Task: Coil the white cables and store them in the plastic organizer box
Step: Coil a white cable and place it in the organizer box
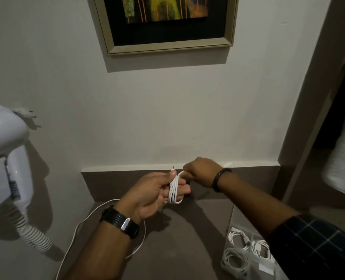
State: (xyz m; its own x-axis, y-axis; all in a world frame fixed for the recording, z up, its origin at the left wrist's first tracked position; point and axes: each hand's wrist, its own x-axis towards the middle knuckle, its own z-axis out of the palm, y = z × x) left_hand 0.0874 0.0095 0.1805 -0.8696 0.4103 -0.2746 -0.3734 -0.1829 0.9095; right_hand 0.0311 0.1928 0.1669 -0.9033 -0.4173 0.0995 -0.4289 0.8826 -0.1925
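A white cable (174, 190) is looped several times around the fingers of my left hand (153, 191), which grips it, thumb pressing the plug end at the top. My right hand (199, 171) is just beyond, closed on the strand that leads off the loops. The loose rest of the cable (82, 221) trails down over the brown counter, under my left wrist. The clear plastic organizer box (231, 268) sits at the lower right, holding several coiled white cables (238, 237), partly hidden by my right sleeve.
A white wall-mounted hair dryer (4, 156) with a spiral cord hangs at the left. A framed picture (167, 21) is on the wall ahead. The brown counter (177, 239) ends at a low backsplash ledge. A doorway edge stands at the right.
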